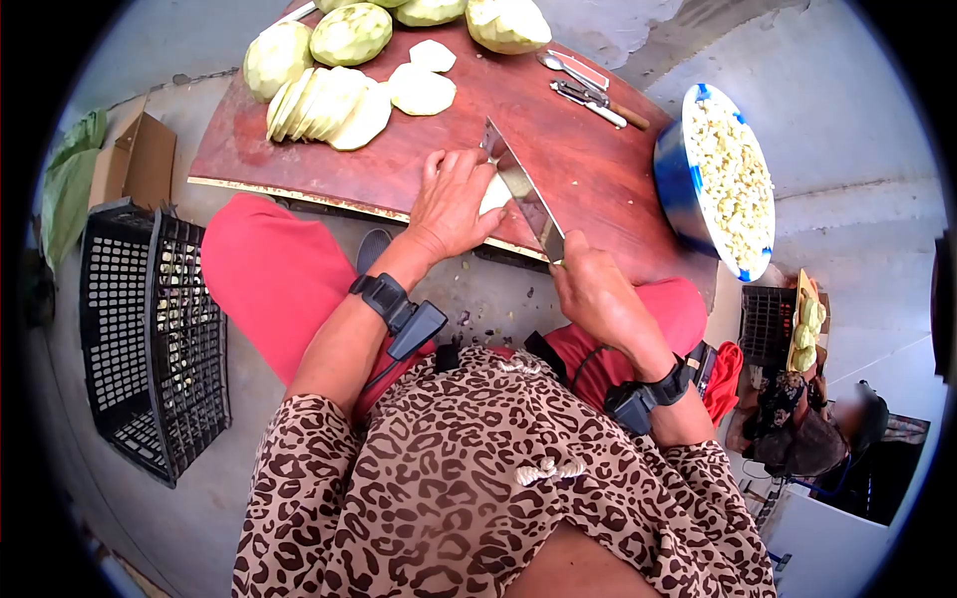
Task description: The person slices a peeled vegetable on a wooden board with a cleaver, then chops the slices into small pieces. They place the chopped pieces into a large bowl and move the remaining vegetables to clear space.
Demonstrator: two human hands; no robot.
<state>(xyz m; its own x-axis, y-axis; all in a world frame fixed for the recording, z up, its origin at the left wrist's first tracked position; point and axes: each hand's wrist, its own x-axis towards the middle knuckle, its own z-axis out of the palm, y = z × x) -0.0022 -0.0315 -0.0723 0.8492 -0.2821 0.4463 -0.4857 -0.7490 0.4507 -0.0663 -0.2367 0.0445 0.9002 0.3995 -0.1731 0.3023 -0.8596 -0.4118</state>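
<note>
My left hand [451, 207] presses down on a pale vegetable slice [494, 193] near the table's front edge, its fingers bent over it. In my right hand [598, 294] is the handle of a broad-bladed kitchen knife [525, 187]. Its blade slants away from me, right beside the slice and my left fingertips. Farther back lies a fanned row of pale slices [329, 105], with loose slices [423, 90] to its right. Whole peeled pale-green vegetables [351, 35] sit behind them.
A blue basin [682, 194] heaped with chopped pale pieces stands at the table's right. Peelers [588, 103] and a spoon [551, 62] lie near it on the red table [399, 164]. A black crate [159, 339] stands at left. Another person [802, 429] sits at far right.
</note>
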